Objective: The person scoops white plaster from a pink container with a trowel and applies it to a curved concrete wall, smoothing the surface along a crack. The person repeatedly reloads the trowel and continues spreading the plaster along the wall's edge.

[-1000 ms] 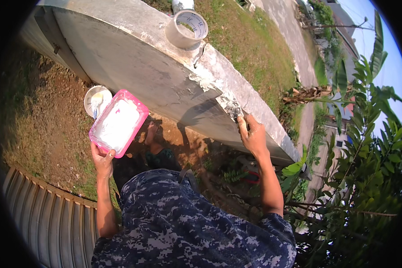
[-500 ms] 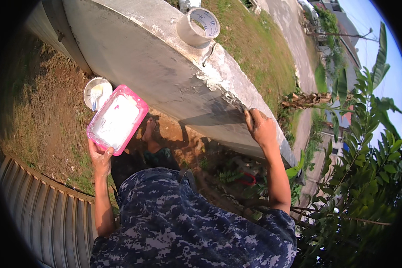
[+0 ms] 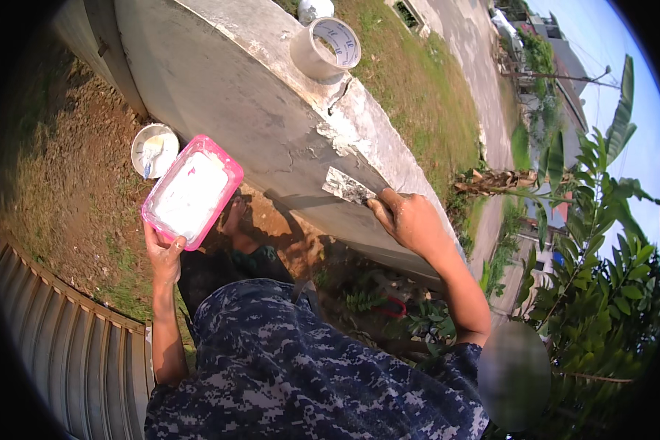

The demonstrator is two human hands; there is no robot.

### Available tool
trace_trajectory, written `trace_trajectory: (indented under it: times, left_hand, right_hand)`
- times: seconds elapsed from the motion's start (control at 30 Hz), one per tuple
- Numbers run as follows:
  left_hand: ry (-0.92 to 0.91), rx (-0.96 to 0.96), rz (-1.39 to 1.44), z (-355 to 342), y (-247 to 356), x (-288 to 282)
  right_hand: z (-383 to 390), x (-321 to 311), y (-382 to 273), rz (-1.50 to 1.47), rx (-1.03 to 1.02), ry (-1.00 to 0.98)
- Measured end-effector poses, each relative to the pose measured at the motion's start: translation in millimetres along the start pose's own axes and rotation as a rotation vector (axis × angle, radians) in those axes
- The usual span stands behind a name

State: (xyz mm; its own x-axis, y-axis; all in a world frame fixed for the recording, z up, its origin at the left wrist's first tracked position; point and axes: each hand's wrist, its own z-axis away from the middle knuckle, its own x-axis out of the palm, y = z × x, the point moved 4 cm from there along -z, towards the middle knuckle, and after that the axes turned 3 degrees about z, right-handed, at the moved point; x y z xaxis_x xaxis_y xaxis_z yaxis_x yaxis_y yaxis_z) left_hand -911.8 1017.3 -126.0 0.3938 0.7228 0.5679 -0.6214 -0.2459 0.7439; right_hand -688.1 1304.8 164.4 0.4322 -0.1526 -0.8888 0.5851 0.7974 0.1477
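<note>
My left hand (image 3: 165, 255) grips the near end of a pink plastic tray (image 3: 218, 211), thumb over its rim. White paste (image 3: 188, 193) covers the inside of the tray. At the concrete wall (image 3: 220, 99), my right hand (image 3: 416, 222) is closed around a putty knife (image 3: 347, 185). Its flat blade, smeared with white and grey, points left and lies at or close to the wall's side face, just below the top edge. Fingers hide the handle. Flaking white patches (image 3: 342, 138) show along the wall's edge.
A roll of clear tape (image 3: 308, 57) stands on the wall top, with a white rounded object (image 3: 315, 9) behind it. A white bucket (image 3: 135, 152) holding a brush-like tool sits on the soil at left. Ribbed metal sheeting (image 3: 73, 345) lies lower left; leafy plants (image 3: 601, 271) rise at right.
My right hand has moved slightly left and down from the wall's edge, and the putty knife's blade now shows. The pink tray stays nearly in place in my left hand.
</note>
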Motion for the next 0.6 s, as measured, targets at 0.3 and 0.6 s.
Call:
trace_trajectory:
  times: [0.3,0.6]
  left_hand:
    - [0.099,0.019,0.038,20,-16,-6]
    - [0.185,0.081,0.106,33,-43,20]
  right_hand:
    - [-71,-54,-13,0.376,-0.257,-0.082]
    - [-89,-67,-43,0.535,-0.434,-0.009]
